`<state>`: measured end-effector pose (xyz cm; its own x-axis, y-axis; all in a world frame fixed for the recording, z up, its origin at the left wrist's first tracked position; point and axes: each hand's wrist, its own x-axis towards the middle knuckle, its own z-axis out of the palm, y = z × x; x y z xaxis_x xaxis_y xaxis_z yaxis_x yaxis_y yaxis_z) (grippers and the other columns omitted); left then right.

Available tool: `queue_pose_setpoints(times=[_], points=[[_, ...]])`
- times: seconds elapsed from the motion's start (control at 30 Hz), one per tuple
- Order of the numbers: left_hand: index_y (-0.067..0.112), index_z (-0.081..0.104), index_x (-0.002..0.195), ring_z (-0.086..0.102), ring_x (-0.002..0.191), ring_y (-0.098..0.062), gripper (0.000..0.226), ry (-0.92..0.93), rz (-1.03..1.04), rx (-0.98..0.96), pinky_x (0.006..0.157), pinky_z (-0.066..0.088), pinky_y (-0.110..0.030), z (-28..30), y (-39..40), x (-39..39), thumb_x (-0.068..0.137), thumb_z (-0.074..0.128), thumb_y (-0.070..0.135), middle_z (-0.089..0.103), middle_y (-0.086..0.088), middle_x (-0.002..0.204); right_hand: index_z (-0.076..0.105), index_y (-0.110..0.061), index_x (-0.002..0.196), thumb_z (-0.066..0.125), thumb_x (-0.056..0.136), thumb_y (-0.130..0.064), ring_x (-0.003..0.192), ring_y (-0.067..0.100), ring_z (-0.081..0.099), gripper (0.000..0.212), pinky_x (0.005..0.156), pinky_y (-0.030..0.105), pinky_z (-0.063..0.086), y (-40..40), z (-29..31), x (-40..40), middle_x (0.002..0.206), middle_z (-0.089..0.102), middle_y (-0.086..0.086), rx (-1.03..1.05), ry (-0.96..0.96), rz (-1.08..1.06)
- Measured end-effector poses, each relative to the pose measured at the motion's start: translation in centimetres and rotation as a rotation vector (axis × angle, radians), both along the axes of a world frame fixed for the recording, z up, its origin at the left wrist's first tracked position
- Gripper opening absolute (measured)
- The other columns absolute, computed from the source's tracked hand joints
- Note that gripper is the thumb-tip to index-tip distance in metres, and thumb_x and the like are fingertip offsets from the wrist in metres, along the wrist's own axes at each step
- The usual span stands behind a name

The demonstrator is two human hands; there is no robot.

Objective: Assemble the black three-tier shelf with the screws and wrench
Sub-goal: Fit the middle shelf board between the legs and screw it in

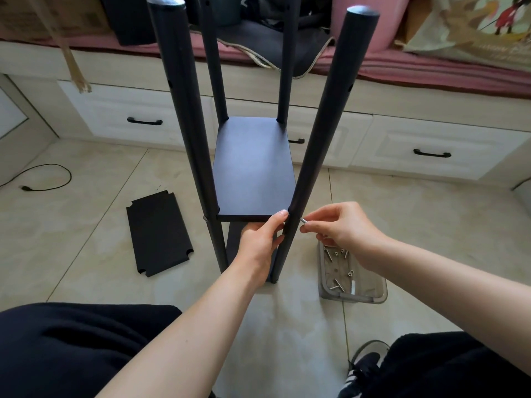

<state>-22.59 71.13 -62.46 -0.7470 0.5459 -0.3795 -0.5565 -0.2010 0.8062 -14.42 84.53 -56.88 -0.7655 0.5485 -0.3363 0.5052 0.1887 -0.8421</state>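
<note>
From the head camera: the shelf (254,168) stands upright on the tiled floor (416,196). Left hand (260,239) grips its board's front edge beside the near right post (319,133); right hand (342,225) pinches a screw (303,221) against that post (spare panel (159,232) lying left, tray (352,278) right).

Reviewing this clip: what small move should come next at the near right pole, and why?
Probably push the screw into the pole and twist it in. The right hand pinches it right at the pole's side, level with the middle board, while the left hand steadies that board corner. The left pole already shows a screw there.
</note>
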Motion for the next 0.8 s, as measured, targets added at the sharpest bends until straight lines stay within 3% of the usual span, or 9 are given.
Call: queue_pose_setpoints(times=[0.2,0.37,0.43,0.6,0.8], points=[[0.017,0.075,0.098,0.074,0.1,-0.023,0.01,-0.015,0.02,-0.008,0.074,0.056,-0.022,-0.02,0.27,0.13,0.094,0.067,0.023,0.077,-0.009,0.104,0.077,-0.017,0.084,0.082,0.079,-0.018,0.057,0.001,0.063,0.007,0.058,0.018,0.053,0.08,-0.25,0.11,0.073,0.074,-0.003,0.051,0.016,0.022],[0.018,0.074,0.097,0.074,0.098,-0.022,0.009,-0.025,0.034,-0.004,0.076,0.055,-0.024,-0.01,0.28,0.18,0.094,0.068,0.024,0.078,-0.008,0.102,0.076,-0.019,0.08,0.081,0.078,-0.014,0.07,0.014,0.071,0.008,0.063,0.02,0.056,0.06,-0.43,0.05,0.073,0.075,-0.003,0.194,0.064,0.077],[0.016,0.074,0.099,0.074,0.1,-0.023,0.011,-0.028,0.031,-0.001,0.078,0.054,-0.026,0.08,0.27,0.22,0.094,0.068,0.024,0.077,-0.009,0.104,0.075,-0.021,0.079,0.081,0.078,-0.013,0.072,0.016,0.071,0.01,0.064,0.021,0.055,0.05,-0.48,0.03,0.074,0.075,-0.002,0.193,0.066,0.082],[0.017,0.074,0.096,0.074,0.097,-0.023,0.009,-0.044,0.038,0.008,0.071,0.055,-0.021,0.28,0.27,0.34,0.094,0.068,0.023,0.077,-0.01,0.104,0.077,-0.018,0.083,0.081,0.079,-0.015,0.061,0.001,0.065,0.007,0.056,0.012,0.047,0.35,-0.38,0.13,0.074,0.075,-0.006,0.137,0.064,0.091],[0.017,0.075,0.095,0.074,0.099,-0.024,0.01,-0.048,0.03,0.014,0.074,0.054,-0.022,0.31,0.32,0.26,0.094,0.067,0.023,0.077,-0.012,0.105,0.076,-0.018,0.084,0.08,0.08,-0.018,0.072,0.012,0.07,0.006,0.059,0.014,0.049,0.03,-0.6,0.1,0.074,0.075,-0.006,0.152,0.083,0.072]])
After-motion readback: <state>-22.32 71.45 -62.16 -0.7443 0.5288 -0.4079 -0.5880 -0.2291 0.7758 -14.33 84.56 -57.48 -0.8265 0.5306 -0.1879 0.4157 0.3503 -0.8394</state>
